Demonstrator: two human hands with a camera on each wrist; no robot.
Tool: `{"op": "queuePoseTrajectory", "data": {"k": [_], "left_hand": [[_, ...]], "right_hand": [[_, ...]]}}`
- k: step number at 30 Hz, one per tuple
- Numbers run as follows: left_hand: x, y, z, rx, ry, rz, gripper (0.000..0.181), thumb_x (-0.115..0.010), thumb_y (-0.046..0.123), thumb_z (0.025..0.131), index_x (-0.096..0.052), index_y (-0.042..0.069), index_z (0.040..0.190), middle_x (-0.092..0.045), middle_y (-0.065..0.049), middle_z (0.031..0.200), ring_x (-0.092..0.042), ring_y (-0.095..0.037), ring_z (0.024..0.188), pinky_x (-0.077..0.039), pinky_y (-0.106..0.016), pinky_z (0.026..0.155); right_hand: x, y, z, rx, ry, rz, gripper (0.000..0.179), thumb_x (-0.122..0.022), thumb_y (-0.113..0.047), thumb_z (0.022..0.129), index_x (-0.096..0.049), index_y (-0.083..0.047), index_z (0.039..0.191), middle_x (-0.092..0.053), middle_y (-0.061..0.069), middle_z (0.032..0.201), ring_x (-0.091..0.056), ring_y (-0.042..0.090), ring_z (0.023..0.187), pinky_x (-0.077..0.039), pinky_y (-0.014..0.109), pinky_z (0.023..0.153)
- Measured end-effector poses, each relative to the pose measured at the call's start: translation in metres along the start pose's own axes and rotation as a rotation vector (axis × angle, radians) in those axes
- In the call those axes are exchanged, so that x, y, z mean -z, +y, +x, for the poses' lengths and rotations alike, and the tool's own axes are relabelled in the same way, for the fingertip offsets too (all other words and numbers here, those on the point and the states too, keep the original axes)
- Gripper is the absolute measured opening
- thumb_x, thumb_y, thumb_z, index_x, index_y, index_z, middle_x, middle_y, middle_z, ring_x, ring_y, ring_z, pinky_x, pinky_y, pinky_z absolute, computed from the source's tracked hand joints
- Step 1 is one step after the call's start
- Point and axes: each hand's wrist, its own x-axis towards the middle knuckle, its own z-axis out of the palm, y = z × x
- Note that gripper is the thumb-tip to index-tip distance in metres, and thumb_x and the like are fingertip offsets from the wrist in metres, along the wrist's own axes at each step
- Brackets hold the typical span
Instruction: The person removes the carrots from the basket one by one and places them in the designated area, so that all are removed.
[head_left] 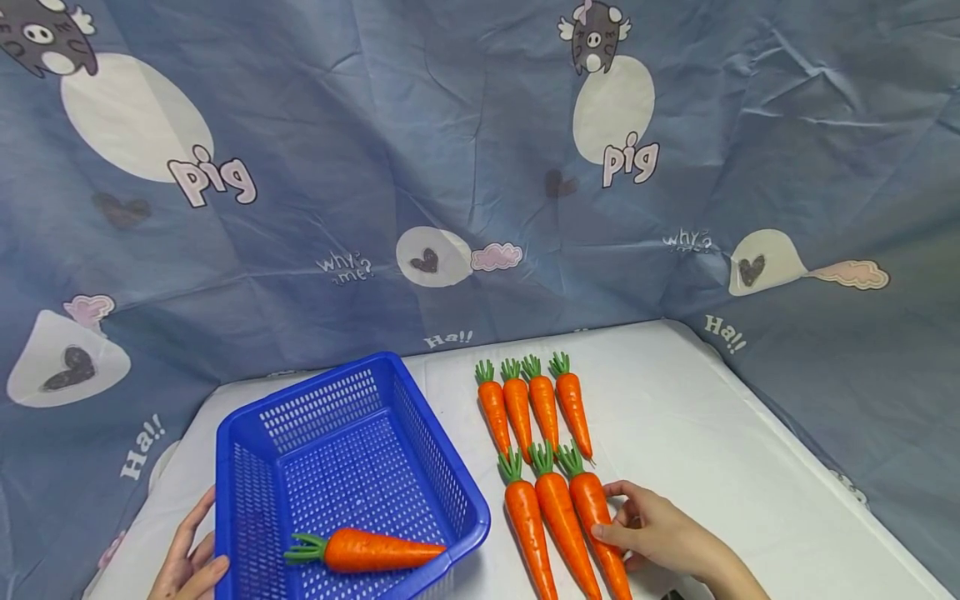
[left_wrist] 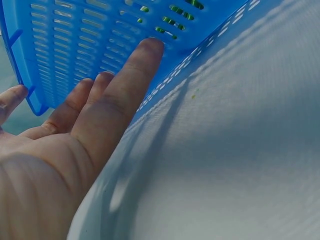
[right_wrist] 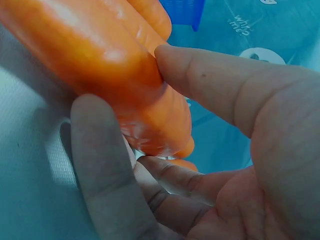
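A blue plastic basket with slotted walls stands on the left of the table, with one carrot lying across its near end, green top to the left. My left hand is at the basket's left side; in the left wrist view its fairly straight fingers touch the slotted wall from outside. To the right, my right hand holds the rightmost carrot of the near row, thumb on top and fingers along its right side. Two more carrots lie beside it, left of the held one.
Behind the near row lies a far row of several smaller-looking carrots, green tops away from me. A white cloth covers the table. A blue printed curtain hangs behind and at the sides. A small dark object shows beneath the right wrist.
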Motion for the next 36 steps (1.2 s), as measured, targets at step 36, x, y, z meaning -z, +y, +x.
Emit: {"op": "queuePoseTrajectory", "data": {"k": [36], "left_hand": [[-0.008,0.003,0.0,-0.025,0.015,0.024,0.079,-0.024,-0.008,0.11,-0.016,0.043,0.169,-0.066,0.014,0.144,-0.072,-0.01,0.122,-0.066,-0.038,0.087]], "right_hand": [[0.023,-0.023,-0.001,0.093,0.05,-0.041,0.07,-0.076,-0.026,0.101,-0.044,0.01,0.151,-0.062,0.008,0.092,-0.067,0.022,0.078,-0.063,0.034,0.066]]}}
